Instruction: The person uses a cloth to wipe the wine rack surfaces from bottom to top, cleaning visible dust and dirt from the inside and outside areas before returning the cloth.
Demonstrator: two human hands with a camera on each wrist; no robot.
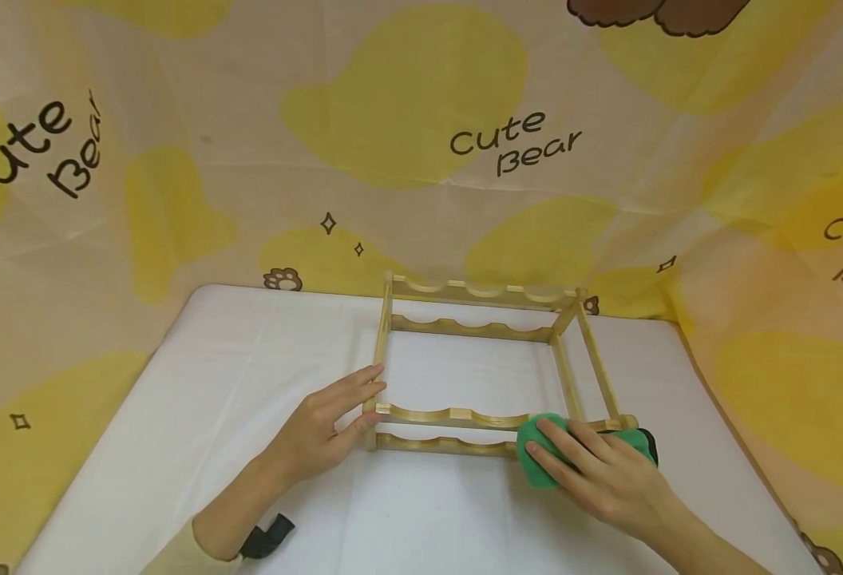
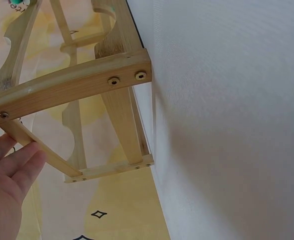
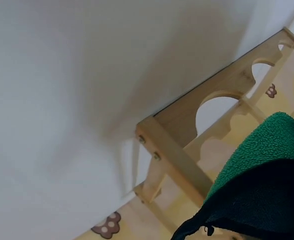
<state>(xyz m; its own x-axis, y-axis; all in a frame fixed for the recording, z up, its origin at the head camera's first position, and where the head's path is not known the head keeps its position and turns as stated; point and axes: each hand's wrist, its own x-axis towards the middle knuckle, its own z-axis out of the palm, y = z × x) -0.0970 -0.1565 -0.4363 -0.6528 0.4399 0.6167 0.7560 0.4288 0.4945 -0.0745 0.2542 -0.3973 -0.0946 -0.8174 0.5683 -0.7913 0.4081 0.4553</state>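
A light wooden rack (image 1: pixel 462 415) with scalloped rails stands on the white table, its long side toward me. My left hand (image 1: pixel 321 419) touches its left side near the front corner, fingertips on the side bar and thumb by the front post. In the left wrist view, slightly bent fingers (image 2: pixel 24 162) rest against a wooden bar (image 2: pixel 52 157). At the right front, my right hand (image 1: pixel 601 471) holds a green cloth (image 1: pixel 542 467) with a dark edge over the upper front rail. The right thumb is hidden; the cloth (image 3: pixel 267 145) covers the hand in the right wrist view.
The white table (image 1: pixel 263 359) runs back to a yellow printed fabric backdrop (image 1: pixel 407 104), which also rises on both sides. The rack's far rail stands close to it. A black strap piece (image 1: pixel 269 537) shows beside the left wrist.
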